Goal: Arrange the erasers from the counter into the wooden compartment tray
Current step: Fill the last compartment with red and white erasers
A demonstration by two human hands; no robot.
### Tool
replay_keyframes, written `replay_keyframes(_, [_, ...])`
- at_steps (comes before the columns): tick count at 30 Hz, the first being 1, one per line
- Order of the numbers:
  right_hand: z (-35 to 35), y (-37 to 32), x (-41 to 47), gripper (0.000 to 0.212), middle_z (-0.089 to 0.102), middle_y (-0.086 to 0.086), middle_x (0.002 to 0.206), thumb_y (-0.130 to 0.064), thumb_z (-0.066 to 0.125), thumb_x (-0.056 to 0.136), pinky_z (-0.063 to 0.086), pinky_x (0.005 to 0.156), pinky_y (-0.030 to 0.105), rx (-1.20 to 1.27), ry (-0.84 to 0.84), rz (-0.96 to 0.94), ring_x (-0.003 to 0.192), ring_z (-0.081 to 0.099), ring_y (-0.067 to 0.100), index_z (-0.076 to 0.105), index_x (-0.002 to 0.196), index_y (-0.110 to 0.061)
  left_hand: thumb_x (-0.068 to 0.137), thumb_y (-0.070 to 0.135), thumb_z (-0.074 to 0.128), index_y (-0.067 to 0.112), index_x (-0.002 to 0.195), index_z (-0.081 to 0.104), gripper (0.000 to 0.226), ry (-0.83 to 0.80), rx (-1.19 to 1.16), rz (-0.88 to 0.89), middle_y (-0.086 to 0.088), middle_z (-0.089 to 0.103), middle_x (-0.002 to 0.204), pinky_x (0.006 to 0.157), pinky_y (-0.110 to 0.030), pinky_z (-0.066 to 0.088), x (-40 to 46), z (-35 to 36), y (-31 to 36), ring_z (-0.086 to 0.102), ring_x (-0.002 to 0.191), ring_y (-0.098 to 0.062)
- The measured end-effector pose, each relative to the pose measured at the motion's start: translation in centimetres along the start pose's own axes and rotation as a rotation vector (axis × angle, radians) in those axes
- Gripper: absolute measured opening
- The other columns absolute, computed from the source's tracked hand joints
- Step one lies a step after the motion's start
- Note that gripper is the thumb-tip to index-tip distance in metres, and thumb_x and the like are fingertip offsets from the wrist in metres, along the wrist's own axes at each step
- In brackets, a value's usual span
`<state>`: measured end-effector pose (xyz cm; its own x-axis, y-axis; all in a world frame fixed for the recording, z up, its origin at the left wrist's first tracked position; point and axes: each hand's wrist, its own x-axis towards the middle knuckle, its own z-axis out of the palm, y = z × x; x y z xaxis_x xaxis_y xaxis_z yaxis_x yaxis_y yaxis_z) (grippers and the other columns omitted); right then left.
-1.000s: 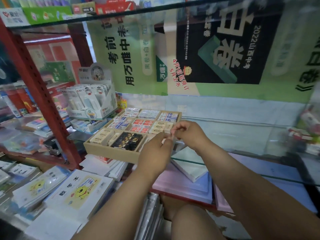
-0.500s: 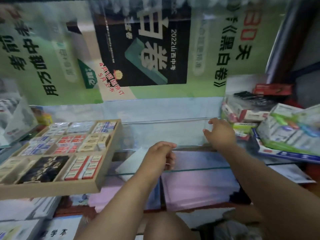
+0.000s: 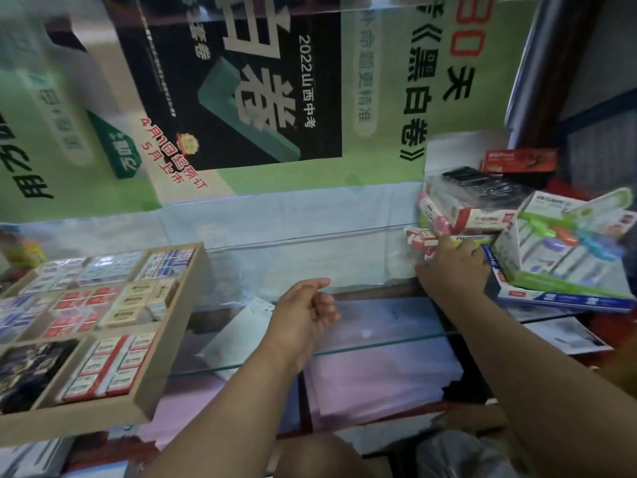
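A: Why is the right hand (image 3: 451, 270) far right?
B: Its fingers reach onto the loose red-and-white erasers (image 3: 422, 240) there; grip unclear.
A: The left hand (image 3: 303, 315)?
B: Loosely curled, empty, waiting beside the wooden tray (image 3: 165, 357) at left.

Stationery shop, pretty clearly: glass counter (image 3: 344, 350), boxed pens and correction tape (image 3: 558, 257) stacked, exam-prep poster (image 3: 241, 81) behind, wooden compartment tray (image 3: 165, 343) full of erasers (image 3: 107, 367).
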<state>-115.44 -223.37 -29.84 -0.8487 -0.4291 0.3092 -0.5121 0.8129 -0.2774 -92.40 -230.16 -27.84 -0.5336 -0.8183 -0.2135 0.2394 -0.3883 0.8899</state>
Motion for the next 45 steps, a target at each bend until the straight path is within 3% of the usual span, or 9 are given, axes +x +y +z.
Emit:
replay_keyframes(7, [1.4, -0.3, 0.5, 0.039, 0.052, 0.022, 0.118, -0.025, 0.053, 0.085, 0.040, 0.088, 0.040, -0.070, 0.003, -0.088, 0.112, 0.045, 0.036, 0.045, 0.117, -0.005, 0.100, 0.014, 0.045, 0.004, 0.100, 0.061, 0.019, -0.002, -0.228, -0.100, -0.008, 0.055, 0.064, 0.068, -0.036, 0.057, 1.6, -1.6, -0.4, 0.053, 0.064, -0.019])
replay_keyframes(18, [2.0, -1.2, 0.9, 0.045, 0.054, 0.013, 0.122, -0.039, 0.044, 0.095, 0.036, 0.093, 0.038, -0.316, -0.095, -0.322, 0.110, 0.051, 0.031, 0.047, 0.126, -0.006, 0.101, 0.019, 0.046, 0.003, 0.098, 0.062, 0.023, 0.006, -0.250, -0.138, -0.014, 0.060, 0.080, 0.066, -0.036, 0.055, 2.0, -1.9, -0.4, 0.060, 0.076, -0.024])
replay_keyframes(21, [0.7, -3.4, -0.5, 0.039, 0.062, 0.016, 0.110, -0.041, 0.053, 0.091, 0.039, 0.083, 0.032, 0.108, -0.181, -0.275, 0.105, 0.057, 0.033, 0.052, 0.113, -0.008, 0.101, 0.028, 0.046, 0.002, 0.105, 0.058, 0.029, -0.031, -0.274, -0.181, -0.021, 0.062, 0.095, 0.060, -0.035, 0.058, 1.9, -2.0, 0.0, 0.068, 0.084, -0.030])
replay_keyframes(25, [-2.3, -8.5, -4.7, 0.033, 0.065, 0.008, 0.096, -0.039, 0.064, 0.086, 0.041, 0.071, 0.026, 0.597, -0.375, -0.492, 0.089, 0.061, 0.025, 0.054, 0.104, -0.013, 0.099, 0.048, 0.040, 0.005, 0.114, 0.056, 0.048, -0.093, -0.291, -0.241, -0.027, 0.064, 0.109, 0.056, -0.030, 0.057, 2.0, -2.1, 0.6, 0.072, 0.080, -0.033])
replay_keyframes(28, [-3.8, -11.3, -7.5, 0.033, 0.065, 0.005, 0.093, -0.036, 0.069, 0.083, 0.047, 0.070, 0.026, 0.652, -0.517, -0.659, 0.084, 0.060, 0.019, 0.058, 0.105, -0.014, 0.097, 0.055, 0.037, 0.009, 0.098, 0.061, 0.051, -0.136, -0.371, -0.262, -0.016, 0.070, 0.088, 0.053, -0.027, 0.056, 2.0, -2.5, 0.8, 0.070, 0.068, -0.024])
replay_keyframes(32, [-3.5, -12.2, -8.5, 0.035, 0.066, 0.004, 0.096, -0.042, 0.068, 0.083, 0.048, 0.080, 0.031, 0.591, -0.533, -0.785, 0.090, 0.059, 0.017, 0.062, 0.105, -0.016, 0.097, 0.042, 0.045, 0.008, 0.106, 0.067, 0.041, -0.137, -0.419, -0.284, -0.011, 0.068, 0.105, 0.082, -0.033, 0.054, 2.5, -3.1, 0.4, 0.067, 0.091, -0.023])
replay_keyframes(36, [-3.5, -11.0, -5.0, 0.031, 0.064, 0.001, 0.092, -0.045, 0.055, 0.091, 0.044, 0.075, 0.027, 0.723, -0.444, -0.603, 0.085, 0.058, 0.017, 0.062, 0.093, -0.015, 0.098, 0.034, 0.044, 0.008, 0.095, 0.059, 0.030, -0.121, -0.461, -0.335, -0.016, 0.058, 0.077, 0.035, -0.017, 0.037, 2.8, -3.0, 0.7, 0.061, 0.053, -0.020])
replay_keyframes(40, [-2.3, -7.7, 2.5, 0.048, 0.058, 0.012, 0.124, -0.046, 0.046, 0.095, 0.039, 0.093, 0.034, 0.387, -0.189, -0.421, 0.116, 0.050, 0.028, 0.054, 0.123, -0.008, 0.099, 0.036, 0.043, 0.011, 0.094, 0.058, 0.029, -0.099, -0.482, -0.335, -0.014, 0.052, 0.076, 0.032, -0.012, 0.029, 2.9, -3.0, 0.4, 0.057, 0.049, -0.017])
replay_keyframes(45, [0.6, -5.1, 7.9, 0.063, 0.038, 0.019, 0.143, -0.054, 0.031, 0.097, 0.031, 0.108, 0.044, -0.092, -0.363, -0.370, 0.132, 0.034, 0.036, 0.034, 0.142, -0.010, 0.097, 0.039, 0.048, 0.010, 0.098, 0.062, 0.032, -0.085, -0.522, -0.328, -0.012, 0.054, 0.083, 0.036, -0.017, 0.041, 3.3, -3.0, 0.2, 0.061, 0.057, -0.021])
